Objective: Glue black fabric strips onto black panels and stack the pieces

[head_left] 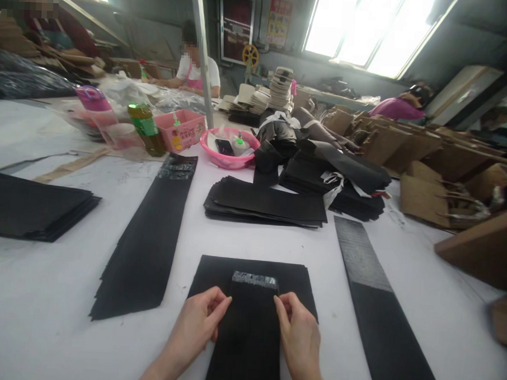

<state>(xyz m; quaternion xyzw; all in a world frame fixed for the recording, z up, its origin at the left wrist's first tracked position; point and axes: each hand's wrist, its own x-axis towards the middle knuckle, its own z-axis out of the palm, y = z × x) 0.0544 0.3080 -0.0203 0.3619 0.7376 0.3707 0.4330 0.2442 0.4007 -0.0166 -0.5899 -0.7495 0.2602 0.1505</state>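
Directly before me lies a long black strip (247, 335) with a shiny band, apparently glue, across its far end. It overlaps a wider black sheet (300, 281) on the white table (179, 355). My left hand (201, 319) pinches the strip's left edge just below the shiny band. On the opposite edge, my right hand (295, 332) pinches it at about the same height. To the left is a fanned stack of black strips (145, 247) with shiny far ends. At the right lies another black strip (386, 313) with a greyish, streaked far part.
Beyond the sheet sits a stack of black pieces (265, 204); another black stack (30, 205) is at far left. A pink basin (227, 161), pink basket (184, 131) and green-labelled bottle (147, 129) stand farther back. Brown paper bags (430, 192) crowd the right. Other people sit behind.
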